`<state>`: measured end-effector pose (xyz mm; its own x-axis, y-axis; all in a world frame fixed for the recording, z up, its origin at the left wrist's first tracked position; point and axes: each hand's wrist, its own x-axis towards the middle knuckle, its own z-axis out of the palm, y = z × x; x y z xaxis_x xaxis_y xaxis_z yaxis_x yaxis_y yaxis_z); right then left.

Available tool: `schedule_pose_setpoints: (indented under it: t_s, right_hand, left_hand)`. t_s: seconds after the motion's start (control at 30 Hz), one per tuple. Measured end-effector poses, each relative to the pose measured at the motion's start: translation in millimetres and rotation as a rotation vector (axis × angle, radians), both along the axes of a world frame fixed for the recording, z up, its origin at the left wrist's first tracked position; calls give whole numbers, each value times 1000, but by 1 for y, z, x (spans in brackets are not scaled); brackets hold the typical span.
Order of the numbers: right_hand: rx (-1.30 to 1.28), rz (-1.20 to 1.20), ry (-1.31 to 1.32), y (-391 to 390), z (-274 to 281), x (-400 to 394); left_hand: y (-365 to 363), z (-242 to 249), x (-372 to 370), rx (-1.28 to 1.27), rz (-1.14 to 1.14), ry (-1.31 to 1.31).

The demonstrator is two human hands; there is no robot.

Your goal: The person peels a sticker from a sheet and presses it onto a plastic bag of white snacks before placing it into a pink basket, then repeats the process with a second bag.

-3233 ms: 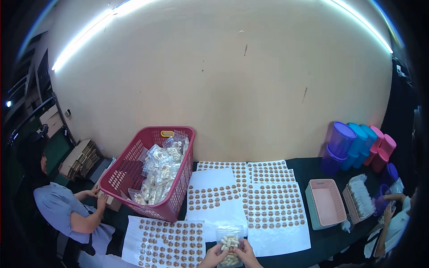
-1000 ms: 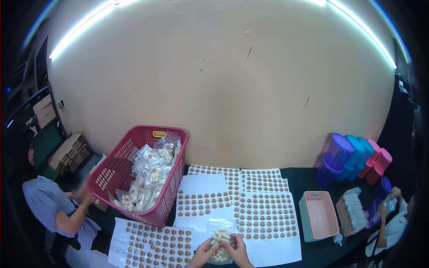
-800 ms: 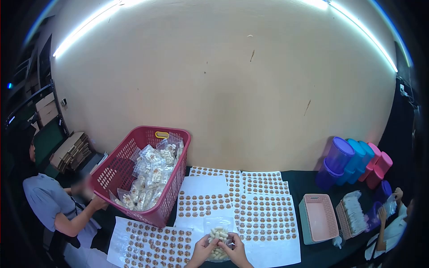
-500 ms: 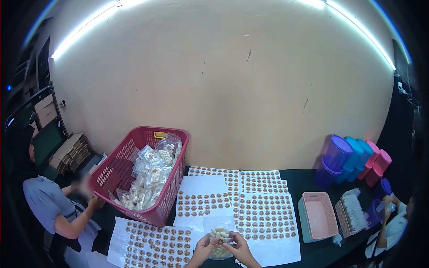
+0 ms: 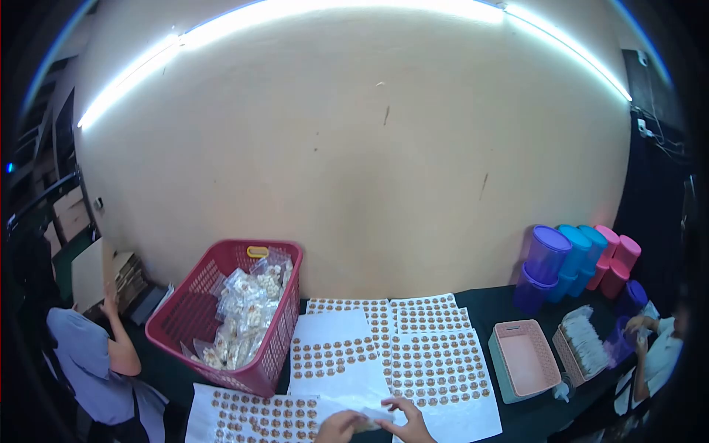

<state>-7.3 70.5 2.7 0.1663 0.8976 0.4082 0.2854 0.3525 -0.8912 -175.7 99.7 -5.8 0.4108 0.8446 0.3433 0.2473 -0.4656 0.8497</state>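
At the bottom edge, a small clear plastic bag of white pieces [image 5: 367, 419] is tilted nearly edge-on between my hands, so its contents barely show. My left hand [image 5: 337, 427] grips one end with curled fingers. On the other side, my right hand [image 5: 409, 424] has its thumb and forefinger at the bag's edge. Sheets of round brown stickers lie under and around the hands: the right sheet [image 5: 441, 369], the middle sheet [image 5: 336, 347] with a bare strip, and the left sheet [image 5: 262, 417].
A maroon basket [image 5: 288, 325] with many filled bags stands at left. To the right are a pink basket [image 5: 526, 362], a basket of white packets [image 5: 586, 343] and stacked purple containers [image 5: 548, 255]. One person [image 5: 103, 362] handles cardboard at left; another [image 5: 657, 354] works at far right.
The bag has gone from upright and facing me to tilted, and my hands have shifted lower in view. The person at left has turned from the basket to the cardboard. My view has tilted up.
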Motion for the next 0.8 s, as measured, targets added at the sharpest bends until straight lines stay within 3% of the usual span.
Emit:
schedule_pose_setpoints:
  t_s: [0.03,0.07,0.17,0.23,0.3,0.37,0.43,0.5,0.57,0.63,0.7,0.8]
  right_hand:
    - [46,-5,-219,-4,6,2]
    - [-92,61,-176,-8,10,1]
    - [-113,53,-153,-11,-4,0]
    - [-100,28,-140,-14,1,-1]
    - [-91,0,-116,-18,9,-3]
    - [-93,65,-85,-21,18,-2]
    - [-115,80,-91,-23,22,-4]
    - [-169,111,-53,-27,23,-9]
    - [-155,127,-37,-31,17,-10]
    - [-104,106,-27,-36,9,-7]
    - [-164,147,-17,-41,6,6]
    - [-162,132,-35,-45,-2,25]
  left_hand:
    - [2,-9,-2,222,-101,129]
    - [2,-18,2,233,-115,132]
    - [-10,-14,22,17,-66,-29]
    - [-14,-13,30,156,133,55]
    - [-15,-6,29,46,86,53]
    - [-15,-1,30,189,160,0]
    - [-9,7,29,178,176,-29]
    - [-7,14,25,333,199,52]
    - [-11,10,27,190,224,-32]
    - [-13,15,30,405,292,17]
    - [-18,16,35,365,229,75]
    - [-17,10,61,350,332,62]
